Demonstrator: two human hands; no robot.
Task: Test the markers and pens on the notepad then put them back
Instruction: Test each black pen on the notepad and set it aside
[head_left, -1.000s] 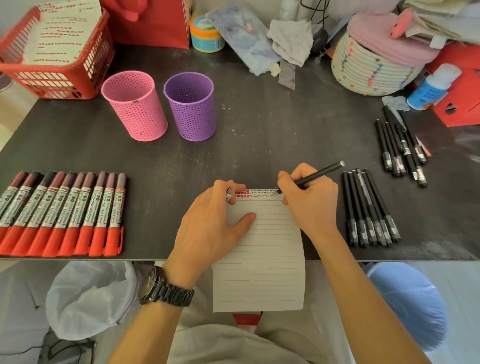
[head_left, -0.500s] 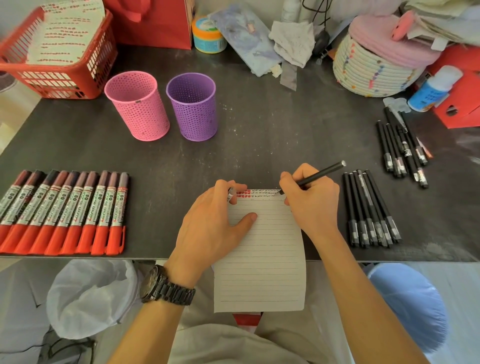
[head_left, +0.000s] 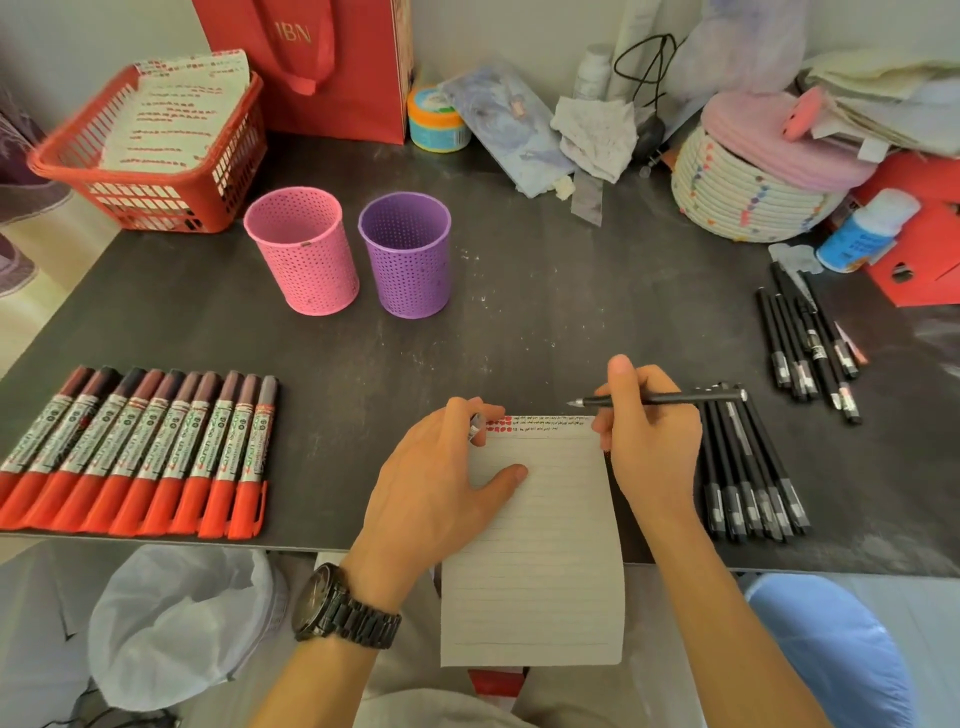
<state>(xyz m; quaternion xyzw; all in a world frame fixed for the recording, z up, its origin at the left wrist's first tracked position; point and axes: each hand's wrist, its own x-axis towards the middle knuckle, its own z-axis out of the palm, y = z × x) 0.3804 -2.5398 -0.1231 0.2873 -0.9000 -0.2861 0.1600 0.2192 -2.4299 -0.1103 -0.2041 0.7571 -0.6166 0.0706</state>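
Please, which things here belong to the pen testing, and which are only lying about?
In use: notepad, pen in right hand, cap in left hand, red markers, black pens.
Lying about: red basket, red bag, woven basket, crumpled cloth.

A red basket of paper is seen at the back left. A red bag is stood beside it. A rope basket is set far right.
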